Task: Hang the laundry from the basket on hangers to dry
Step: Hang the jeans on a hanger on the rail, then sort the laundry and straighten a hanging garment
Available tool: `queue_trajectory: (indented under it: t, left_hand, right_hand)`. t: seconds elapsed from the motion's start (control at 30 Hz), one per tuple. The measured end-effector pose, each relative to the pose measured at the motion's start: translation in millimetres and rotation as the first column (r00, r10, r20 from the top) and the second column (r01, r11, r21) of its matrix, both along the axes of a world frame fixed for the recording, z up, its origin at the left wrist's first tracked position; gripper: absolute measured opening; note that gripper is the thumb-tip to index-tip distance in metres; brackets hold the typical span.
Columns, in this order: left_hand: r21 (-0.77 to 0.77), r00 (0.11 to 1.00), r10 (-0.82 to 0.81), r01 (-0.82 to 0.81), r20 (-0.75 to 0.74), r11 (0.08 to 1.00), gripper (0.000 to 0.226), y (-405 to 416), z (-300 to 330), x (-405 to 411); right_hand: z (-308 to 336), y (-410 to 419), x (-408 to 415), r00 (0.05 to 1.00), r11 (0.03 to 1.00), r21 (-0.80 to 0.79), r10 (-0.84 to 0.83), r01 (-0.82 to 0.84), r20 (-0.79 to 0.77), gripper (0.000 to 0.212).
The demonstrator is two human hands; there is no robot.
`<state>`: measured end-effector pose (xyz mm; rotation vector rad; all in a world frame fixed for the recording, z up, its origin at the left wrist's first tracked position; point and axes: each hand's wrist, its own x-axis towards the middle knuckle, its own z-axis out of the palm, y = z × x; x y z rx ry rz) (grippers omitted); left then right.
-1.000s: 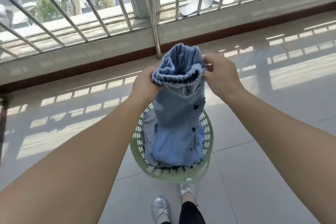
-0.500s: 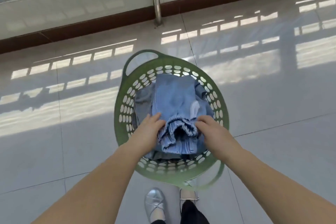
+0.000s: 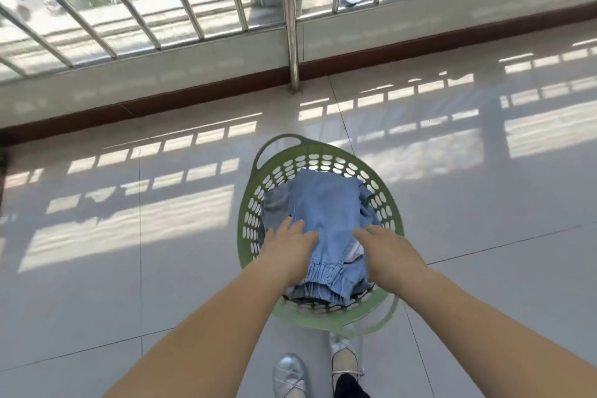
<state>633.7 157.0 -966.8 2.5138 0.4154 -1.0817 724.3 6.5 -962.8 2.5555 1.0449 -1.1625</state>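
Head view looks down on a green basket (image 3: 248, 223) standing on the tiled floor (image 3: 129, 284), just ahead of two silver shoes (image 3: 287, 375). Blue denim laundry (image 3: 326, 203) lies piled inside it, an elastic waistband turned toward the near rim. Left hand (image 3: 289, 244) rests on the denim's left side, fingers straight and spread, its grip loose and holding nothing. Right hand (image 3: 384, 247) lies on the right side of the pile, fingers likewise extended flat, nothing pinched. Both bare forearms reach in from the bottom corners. Beyond the basket, a metal railing (image 3: 292, 26) rises from a low wall with a brown skirting (image 3: 193, 100).
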Motion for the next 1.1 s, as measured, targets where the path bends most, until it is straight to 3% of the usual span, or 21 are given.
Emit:
queue_trajectory:
  t: [0.1, 0.27, 0.43, 0.53, 0.67, 0.83, 0.93, 1.1]
  left_hand:
    - [-0.038, 0.989, 0.029, -0.024, 0.143, 0.999, 0.057, 3, 63, 10]
    - [0.024, 0.937, 0.058, -0.071, 0.346, 0.997, 0.058, 0, 180, 4]
    - [-0.009, 0.813, 0.123, -0.144, 0.568, 0.99, 0.04, 0, 294, -12]
    - [0.044, 0.701, 0.056, -0.125, 0.711, 0.991, 0.035, 4, 371, -14]
    - [0.089, 0.465, -0.029, -0.106, 0.885, 0.99, 0.031, -3, 468, -18]
    - [0.081, 0.162, -0.057, -0.143, 0.985, 0.986, 0.027, -13, 565, -33]
    - [0.114, 0.071, -0.103, -0.173, 0.992, 0.978, 0.027, -12, 611, -41]
    - [0.152, -0.065, -0.17, -0.221, 0.983, 0.963, 0.026, -6, 683, -47]
  right_hand:
    - [65, 18, 1, 0.993, 0.989, 0.096, -0.116, 0.114, 0.015, 0.05]
    - [183, 32, -10, 0.941, 0.903, 0.297, -0.336, 0.31, 0.039, 0.039]
    - [296, 22, -30, 0.905, 0.811, 0.489, -0.415, 0.321, 0.093, 0.035]
    - [361, 20, -38, 0.866, 0.687, 0.647, -0.493, 0.329, 0.083, 0.031]
    - [445, 23, -45, 0.814, 0.472, 0.859, -0.568, 0.2, 0.122, 0.023]
    - [541, 24, -60, 0.765, 0.232, 0.966, -0.599, -0.116, 0.236, 0.021]
    - [586, 27, -72, 0.749, 0.135, 0.958, -0.6, -0.254, 0.283, 0.021]
    - [663, 38, -76, 0.705, 0.073, 0.904, -0.601, -0.42, 0.376, 0.024]
